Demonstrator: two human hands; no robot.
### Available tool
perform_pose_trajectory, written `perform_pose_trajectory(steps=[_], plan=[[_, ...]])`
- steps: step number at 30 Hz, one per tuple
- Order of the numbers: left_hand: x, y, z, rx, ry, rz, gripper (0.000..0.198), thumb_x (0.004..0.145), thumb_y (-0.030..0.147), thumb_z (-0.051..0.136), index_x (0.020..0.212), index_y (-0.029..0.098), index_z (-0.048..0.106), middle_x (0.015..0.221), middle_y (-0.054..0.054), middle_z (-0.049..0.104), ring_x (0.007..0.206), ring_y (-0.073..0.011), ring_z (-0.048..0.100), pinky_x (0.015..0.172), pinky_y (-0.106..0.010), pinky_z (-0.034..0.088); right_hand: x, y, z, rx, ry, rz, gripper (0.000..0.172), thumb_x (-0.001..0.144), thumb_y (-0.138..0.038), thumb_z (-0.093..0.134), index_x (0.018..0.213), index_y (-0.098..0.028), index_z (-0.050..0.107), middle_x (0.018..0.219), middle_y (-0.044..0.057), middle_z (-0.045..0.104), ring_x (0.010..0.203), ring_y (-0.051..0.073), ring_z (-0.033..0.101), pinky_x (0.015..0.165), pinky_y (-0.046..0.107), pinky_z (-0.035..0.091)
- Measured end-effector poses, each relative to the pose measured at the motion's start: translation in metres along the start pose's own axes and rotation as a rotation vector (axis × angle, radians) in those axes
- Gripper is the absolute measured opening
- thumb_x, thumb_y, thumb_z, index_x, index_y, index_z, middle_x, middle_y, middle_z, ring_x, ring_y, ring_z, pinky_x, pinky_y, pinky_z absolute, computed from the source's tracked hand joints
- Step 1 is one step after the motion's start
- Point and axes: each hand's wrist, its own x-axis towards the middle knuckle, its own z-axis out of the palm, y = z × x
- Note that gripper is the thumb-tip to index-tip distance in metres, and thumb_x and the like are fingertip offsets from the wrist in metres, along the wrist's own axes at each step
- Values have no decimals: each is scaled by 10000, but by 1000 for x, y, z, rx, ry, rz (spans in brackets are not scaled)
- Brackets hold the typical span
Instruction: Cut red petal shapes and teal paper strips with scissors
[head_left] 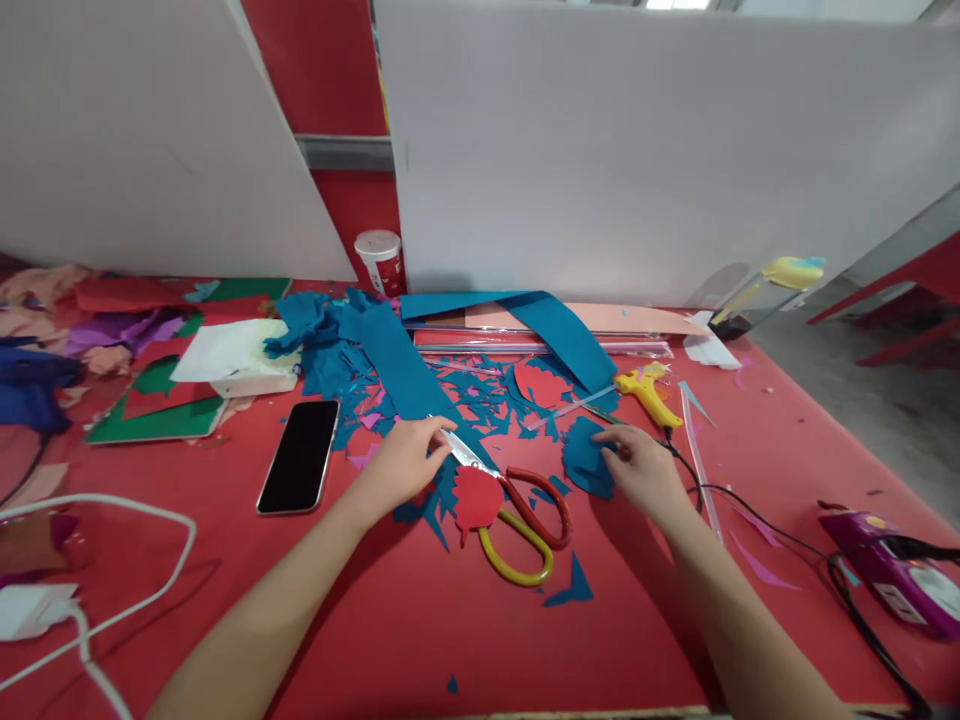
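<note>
My left hand (411,458) is closed at the blades of a pair of scissors (529,525), thumb and fingers on either side of the metal. The scissors have one red and one yellow handle and lie slanted on the table. A red leaf-shaped cutout (477,498) with a scalloped edge rests by their pivot. My right hand (637,465) pinches the edge of a blue scalloped cutout (586,458), which is at table level. Under the left hand runs a long blue strip (405,370). Another red cutout (540,384) lies farther back among blue scraps (476,398).
A yellow glue gun (651,395) with a black cord lies right of centre. A phone (300,455) is at left. A paper cup (379,262) and a tilted bottle (765,298) stand behind. A purple power strip (892,565) sits at right, a white cable (187,545) at left.
</note>
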Motion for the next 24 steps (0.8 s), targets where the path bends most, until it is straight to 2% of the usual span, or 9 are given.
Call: perform_pose_trajectory(steps=[3, 6, 9, 11, 13, 15, 18, 22, 24], plan=[[2, -13, -4, 15, 18, -31, 275, 736, 225, 438, 955, 182, 599, 786, -45, 664, 742, -182, 608, 673, -284, 455, 0, 11, 1, -67, 39, -8, 141, 646, -151, 481, 721, -164, 599, 799, 108, 612, 759, 253, 572, 720, 423, 446], [3, -29, -6, -80, 84, -149, 264, 696, 228, 497, 932, 178, 602, 766, -46, 641, 699, -176, 598, 687, -301, 459, -10, -8, -1, -94, 53, -65, 104, 705, -234, 518, 755, -164, 575, 831, 123, 572, 842, 282, 542, 762, 448, 426], [4, -42, -5, -212, 181, -279, 381, 654, 189, 539, 1033, 152, 552, 881, -79, 616, 741, -176, 601, 736, -325, 460, -26, -44, -3, 65, -245, -198, 113, 762, -242, 491, 830, -174, 548, 815, 85, 569, 758, 214, 567, 697, 356, 472], [5, -48, -2, -280, 223, -326, 509, 658, 186, 544, 1156, 134, 454, 1057, -139, 560, 837, -185, 598, 748, -320, 465, -36, -67, -1, 106, -394, -282, 214, 748, -217, 509, 959, -190, 528, 902, 76, 570, 811, 202, 570, 725, 337, 472], [6, -52, 0, -377, 254, -369, 584, 679, 197, 537, 1231, 138, 357, 1203, -185, 464, 935, -191, 576, 750, -300, 471, -45, -82, 5, 102, -468, -339, 384, 720, -161, 508, 1101, -189, 469, 1015, 92, 543, 911, 209, 552, 753, 323, 470], [7, -54, 1, -476, 287, -413, 592, 698, 199, 524, 1250, 150, 316, 1271, -199, 397, 1012, -192, 543, 771, -286, 467, -49, -90, 14, 58, -455, -378, 438, 693, -93, 472, 1126, -155, 451, 1037, 120, 527, 945, 226, 537, 775, 338, 458], [11, -54, 1, -604, 335, -472, 549, 710, 183, 510, 1227, 148, 328, 1279, -201, 387, 1057, -189, 518, 798, -277, 460, -52, -92, 28, -9, -417, -387, 428, 674, -46, 424, 1093, -125, 460, 1022, 145, 528, 892, 233, 550, 735, 337, 454], [17, -51, -3, -729, 356, -500, 484, 720, 155, 481, 1187, 155, 358, 1215, -183, 452, 925, -139, 584, 755, -257, 484, -51, -95, 36, -80, -399, -335, 407, 650, -68, 438, 1052, -119, 463, 950, 143, 557, 771, 231, 565, 612, 300, 439], [21, -51, -5, -759, 358, -491, 484, 721, 148, 471, 1190, 176, 354, 1155, -144, 507, 856, -111, 599, 737, -246, 491, -51, -96, 38, -87, -383, -323, 360, 656, -80, 439, 1012, -123, 468, 906, 133, 577, 773, 236, 564, 604, 294, 426]])
